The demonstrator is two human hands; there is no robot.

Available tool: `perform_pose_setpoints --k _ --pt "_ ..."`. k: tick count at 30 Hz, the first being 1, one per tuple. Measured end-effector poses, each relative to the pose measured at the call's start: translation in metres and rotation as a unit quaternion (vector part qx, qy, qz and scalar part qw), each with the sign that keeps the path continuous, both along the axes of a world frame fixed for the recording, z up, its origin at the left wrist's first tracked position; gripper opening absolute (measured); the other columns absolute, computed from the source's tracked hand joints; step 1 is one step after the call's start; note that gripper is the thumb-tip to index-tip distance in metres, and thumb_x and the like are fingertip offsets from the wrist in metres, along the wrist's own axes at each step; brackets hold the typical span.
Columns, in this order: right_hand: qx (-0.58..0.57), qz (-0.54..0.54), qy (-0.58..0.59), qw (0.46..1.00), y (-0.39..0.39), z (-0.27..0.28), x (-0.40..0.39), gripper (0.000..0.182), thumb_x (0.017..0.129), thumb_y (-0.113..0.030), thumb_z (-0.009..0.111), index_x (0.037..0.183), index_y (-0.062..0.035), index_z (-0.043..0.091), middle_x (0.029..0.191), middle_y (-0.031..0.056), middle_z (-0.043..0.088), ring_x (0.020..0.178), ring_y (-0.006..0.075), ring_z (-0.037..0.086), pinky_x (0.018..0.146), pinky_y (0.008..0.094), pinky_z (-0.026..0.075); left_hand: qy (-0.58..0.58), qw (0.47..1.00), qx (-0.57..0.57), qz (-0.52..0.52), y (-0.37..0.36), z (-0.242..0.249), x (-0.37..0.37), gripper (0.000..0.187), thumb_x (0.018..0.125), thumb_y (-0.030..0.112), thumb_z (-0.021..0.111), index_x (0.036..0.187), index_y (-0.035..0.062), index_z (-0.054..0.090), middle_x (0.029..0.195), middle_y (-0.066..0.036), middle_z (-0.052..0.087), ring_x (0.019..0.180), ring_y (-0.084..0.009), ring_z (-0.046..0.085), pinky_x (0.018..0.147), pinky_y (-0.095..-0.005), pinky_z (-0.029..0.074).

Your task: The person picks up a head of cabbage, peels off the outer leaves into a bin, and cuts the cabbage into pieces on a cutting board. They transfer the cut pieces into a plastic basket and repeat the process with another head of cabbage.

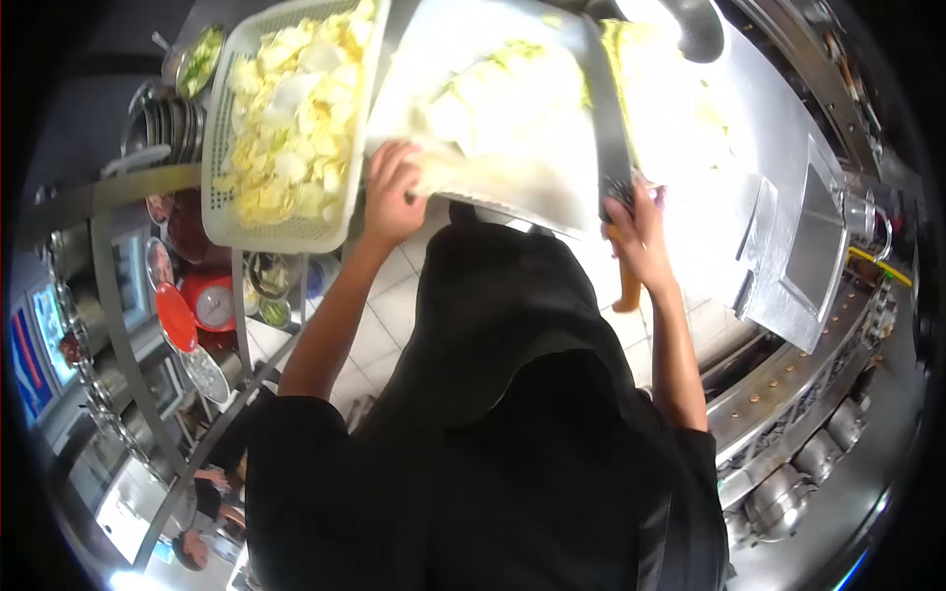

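Note:
My right hand (642,234) is closed on a large knife (613,128) with a wooden handle. The dark blade points away from me along the right edge of a white cutting board (424,44). At the board's near left corner, my left hand (396,187) has curled fingers beside a pale, blurred piece; whether it grips this cannot be made out. Cut pale cabbage (522,94) lies on the overexposed board. More cabbage (655,89) lies right of the blade. Left of the board, a white perforated basket (215,197) holds chopped yellow-white leaves (296,128).
A metal rack (103,266) with bowls and a red container (209,300) stands at the left. Steel counter fittings (813,236) are at the right, with metal pots (783,502) below. Another person (197,527) is visible at the lower left.

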State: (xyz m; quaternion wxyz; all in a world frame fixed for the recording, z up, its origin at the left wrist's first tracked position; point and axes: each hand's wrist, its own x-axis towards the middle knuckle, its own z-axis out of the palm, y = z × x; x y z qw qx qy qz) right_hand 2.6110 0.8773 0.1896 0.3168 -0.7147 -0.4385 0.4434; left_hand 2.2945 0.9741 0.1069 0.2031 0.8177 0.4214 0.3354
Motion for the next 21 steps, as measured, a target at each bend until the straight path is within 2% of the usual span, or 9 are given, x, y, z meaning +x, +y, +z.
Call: perform_pose_setpoints --k 4,7,9,12,15,16,19,20,21 --pt "0.011 -0.175 0.077 0.982 -0.088 -0.009 0.066 0.025 0.095 -0.017 0.049 0.114 -0.0012 0.046 0.063 0.0049 0.053 0.048 0.0093 0.049 0.042 0.0220 0.039 -0.079 0.996 -0.029 0.032 -0.033 0.048 0.056 0.024 0.062 -0.003 0.069 0.075 0.0026 0.050 0.113 -0.016 0.055 0.103 -0.0359 0.049 0.080 -0.0405 0.043" --pt "-0.038 -0.219 0.038 0.974 -0.151 -0.023 0.116 0.023 0.095 -0.017 0.048 0.113 -0.0021 0.045 0.060 0.0055 0.052 0.045 0.0093 0.047 0.042 0.0220 0.039 -0.115 0.988 0.015 -0.106 -0.016 0.075 0.160 0.024 0.061 -0.005 0.067 0.076 0.0013 0.050 0.112 -0.015 0.054 0.102 -0.0348 0.050 0.081 -0.0396 0.043" --pt "0.017 -0.276 0.061 0.959 -0.179 -0.027 0.135 0.021 0.095 -0.017 0.048 0.111 -0.0032 0.044 0.059 0.0056 0.052 0.042 0.0091 0.045 0.040 0.0220 0.038 -0.079 0.978 0.049 -0.189 -0.001 0.087 0.242 0.021 0.063 -0.004 0.065 0.079 0.0006 0.053 0.111 -0.015 0.054 0.104 -0.0331 0.050 0.085 -0.0394 0.042" --pt "0.038 -0.331 0.035 0.942 -0.207 -0.022 0.152 0.020 0.096 -0.018 0.048 0.109 -0.0042 0.043 0.059 0.0058 0.052 0.041 0.0089 0.044 0.038 0.0219 0.036 0.066 0.951 0.033 -0.299 0.007 0.083 0.361 0.020 0.067 0.001 0.061 0.087 0.0033 0.060 0.107 -0.016 0.055 0.106 -0.0316 0.049 0.085 -0.0394 0.043" --pt "0.037 -0.331 0.017 0.943 -0.235 -0.030 0.169 0.019 0.096 -0.018 0.048 0.109 -0.0050 0.043 0.059 0.0057 0.052 0.040 0.0087 0.043 0.036 0.0218 0.034 0.241 0.922 0.065 -0.296 0.013 0.057 0.445 0.025 0.072 0.004 0.060 0.096 0.0058 0.061 0.109 -0.014 0.054 0.106 -0.0299 0.050 0.084 -0.0372 0.044" --pt "0.046 -0.321 0.017 0.946 -0.239 -0.025 0.171 0.018 0.096 -0.016 0.048 0.109 -0.0050 0.042 0.059 0.0055 0.052 0.039 0.0086 0.043 0.036 0.0220 0.034 0.243 0.923 0.069 -0.290 0.015 0.051 0.458 0.025 0.072 0.004 0.060 0.096 0.0058 0.061 0.109 -0.014 0.054 0.106 -0.0299 0.050 0.084 -0.0372 0.044" --pt "0.021 -0.304 -0.001 0.953 -0.250 -0.025 0.174 0.018 0.095 -0.015 0.049 0.108 -0.0050 0.042 0.059 0.0052 0.052 0.041 0.0075 0.044 0.036 0.0209 0.034 0.216 0.942 0.068 -0.248 0.012 0.052 0.465 0.025 0.075 0.006 0.062 0.099 0.0046 0.060 0.115 -0.014 0.052 0.109 -0.0299 0.050 0.088 -0.0378 0.043" --pt "-0.006 -0.326 0.012 0.945 -0.254 -0.034 0.175 0.020 0.094 -0.013 0.052 0.109 -0.0026 0.043 0.059 0.0077 0.054 0.042 0.0117 0.047 0.039 0.0254 0.038 0.101 0.968 0.029 -0.226 0.008 0.054 0.454 0.025 0.075 0.006 0.063 0.100 0.0045 0.059 0.116 -0.014 0.051 0.111 -0.0308 0.049 0.090 -0.0384 0.043" --pt "-0.008 -0.319 0.018 0.948 -0.251 -0.037 0.174 0.020 0.094 -0.013 0.052 0.109 -0.0026 0.043 0.059 0.0077 0.054 0.042 0.0117 0.047 0.039 0.0254 0.038 -0.015 0.980 -0.010 -0.199 0.000 0.064 0.437 0.026 0.075 0.005 0.064 0.100 0.0044 0.058 0.118 -0.014 0.051 0.112 -0.0318 0.049 0.092 -0.0390 0.042"
